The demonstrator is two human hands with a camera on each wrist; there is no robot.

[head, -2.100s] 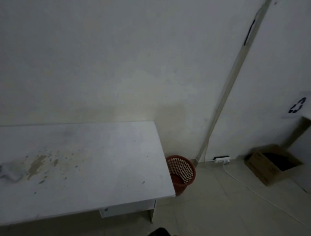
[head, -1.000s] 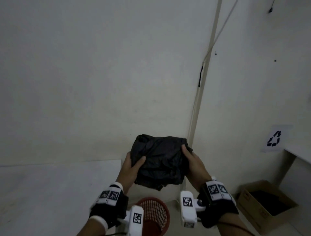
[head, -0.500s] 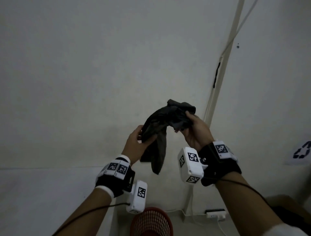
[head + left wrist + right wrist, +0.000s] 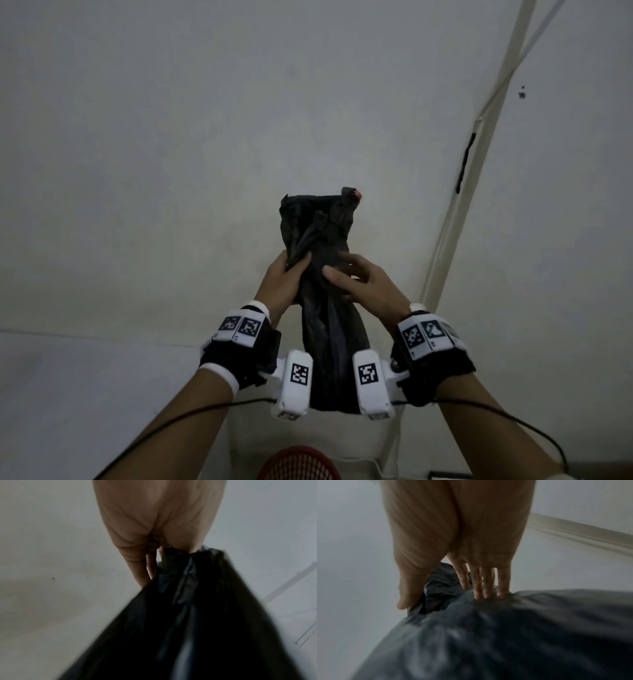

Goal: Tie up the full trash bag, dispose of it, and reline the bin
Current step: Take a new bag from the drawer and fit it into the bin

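Observation:
A crumpled black trash bag [image 4: 329, 335] hangs lengthwise in front of the wall, held up at chest height. My left hand [image 4: 291, 277] grips its upper part from the left, fingers and thumb curled round a bunched fold; in the left wrist view the bag [image 4: 188, 615] hangs blurred from that hand. My right hand [image 4: 342, 270] lies against the bag's right side with straight, spread fingers [image 4: 484, 585] and thumb touching the bag [image 4: 505, 635]. The red mesh bin [image 4: 298, 466] shows at the bottom edge, below the bag, with no liner visible.
A white table [image 4: 85, 394] runs along the wall on the left, ending beside the bin. A pale cable conduit [image 4: 479, 171] climbs the wall on the right. Wrist camera units and cables hang under both forearms.
The bag was a folded bundle a second ago; it has since unrolled and hangs long between my hands. Both hands rose, and my right hand went from gripping the top to lying on its side.

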